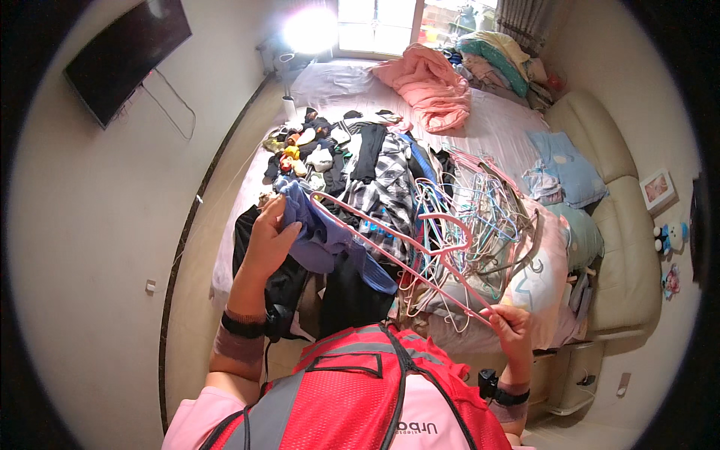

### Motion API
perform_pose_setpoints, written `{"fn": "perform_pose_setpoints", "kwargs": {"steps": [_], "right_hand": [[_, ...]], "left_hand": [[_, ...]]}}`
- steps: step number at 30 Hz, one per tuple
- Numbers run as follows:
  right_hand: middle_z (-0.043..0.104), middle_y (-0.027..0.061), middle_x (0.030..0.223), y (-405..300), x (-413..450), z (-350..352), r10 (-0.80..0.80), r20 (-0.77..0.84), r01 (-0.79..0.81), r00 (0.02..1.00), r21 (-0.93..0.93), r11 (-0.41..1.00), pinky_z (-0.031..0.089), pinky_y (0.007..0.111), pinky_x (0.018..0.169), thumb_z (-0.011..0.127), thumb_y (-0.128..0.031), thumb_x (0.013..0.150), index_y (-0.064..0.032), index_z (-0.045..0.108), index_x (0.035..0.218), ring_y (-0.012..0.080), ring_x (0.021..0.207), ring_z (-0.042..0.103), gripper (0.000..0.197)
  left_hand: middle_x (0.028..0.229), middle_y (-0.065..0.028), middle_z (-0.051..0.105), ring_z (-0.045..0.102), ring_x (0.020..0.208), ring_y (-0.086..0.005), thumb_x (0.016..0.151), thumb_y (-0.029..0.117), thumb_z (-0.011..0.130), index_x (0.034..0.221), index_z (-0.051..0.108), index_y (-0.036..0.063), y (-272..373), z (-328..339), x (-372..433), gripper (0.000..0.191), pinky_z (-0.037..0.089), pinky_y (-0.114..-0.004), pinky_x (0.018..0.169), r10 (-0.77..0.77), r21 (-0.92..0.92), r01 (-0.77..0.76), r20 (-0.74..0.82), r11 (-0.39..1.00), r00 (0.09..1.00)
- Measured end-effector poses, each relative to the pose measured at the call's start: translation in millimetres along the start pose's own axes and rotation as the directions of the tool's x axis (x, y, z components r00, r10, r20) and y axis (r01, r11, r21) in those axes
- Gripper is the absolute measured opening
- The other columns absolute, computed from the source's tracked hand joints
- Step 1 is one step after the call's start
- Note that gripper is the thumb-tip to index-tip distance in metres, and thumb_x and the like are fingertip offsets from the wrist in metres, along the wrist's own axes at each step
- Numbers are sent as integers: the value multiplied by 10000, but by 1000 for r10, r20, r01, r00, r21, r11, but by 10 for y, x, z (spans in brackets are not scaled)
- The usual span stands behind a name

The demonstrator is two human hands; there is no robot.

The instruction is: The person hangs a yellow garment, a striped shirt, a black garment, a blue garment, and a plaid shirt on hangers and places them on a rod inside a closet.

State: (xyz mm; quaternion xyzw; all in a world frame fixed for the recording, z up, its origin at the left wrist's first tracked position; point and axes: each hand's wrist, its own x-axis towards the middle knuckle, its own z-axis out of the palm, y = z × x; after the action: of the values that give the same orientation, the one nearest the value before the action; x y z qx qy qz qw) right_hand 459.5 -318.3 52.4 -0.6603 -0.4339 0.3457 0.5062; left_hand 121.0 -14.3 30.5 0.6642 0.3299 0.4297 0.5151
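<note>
Pinched in my left hand (pixel 274 228) is a blue garment (pixel 320 239) with a ribbed edge, hanging bunched to the right. My right hand (pixel 509 326) grips one corner of a pink clothes hanger (pixel 388 264). The hanger slants up and left, its far corner close to the blue garment, its hook turned to the right. I cannot tell whether that far corner lies inside the cloth or beside it. Beneath the hanger lies a black-and-white plaid garment (pixel 388 191). A tangled heap of hangers (pixel 478 208) covers the bed to its right.
Rolled socks and small clothes (pixel 304 152) lie on the bed (pixel 506 121) at the left. Farther back is a pink quilt (pixel 427 84) near a bright lamp (pixel 309 31). A blue pillow (pixel 568 169) leans by the padded headboard (pixel 613 225). A television (pixel 129 53) hangs on the left wall.
</note>
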Motion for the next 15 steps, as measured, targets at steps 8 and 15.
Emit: {"fn": "perform_pose_setpoints", "kwargs": {"steps": [8,15], "right_hand": [[563,-47,691,-108,135,114,-28,148,38,989,-64,997,344,202,535,595,-81,903,22,685,964,37,607,452,150],[589,-17,712,-25,468,593,-102,250,116,963,-40,992,379,213,541,589,-52,899,34,675,961,37,630,475,137]], "left_hand": [[1057,-102,530,536,945,-169,757,-29,596,1058,541,-73,259,65,-142,310,452,-287,805,99,218,-124,120,968,988],[999,-166,552,553,824,-305,734,20,699,1013,557,-49,579,552,-363,320,473,-342,728,408,267,-471,259,841,875]]}}
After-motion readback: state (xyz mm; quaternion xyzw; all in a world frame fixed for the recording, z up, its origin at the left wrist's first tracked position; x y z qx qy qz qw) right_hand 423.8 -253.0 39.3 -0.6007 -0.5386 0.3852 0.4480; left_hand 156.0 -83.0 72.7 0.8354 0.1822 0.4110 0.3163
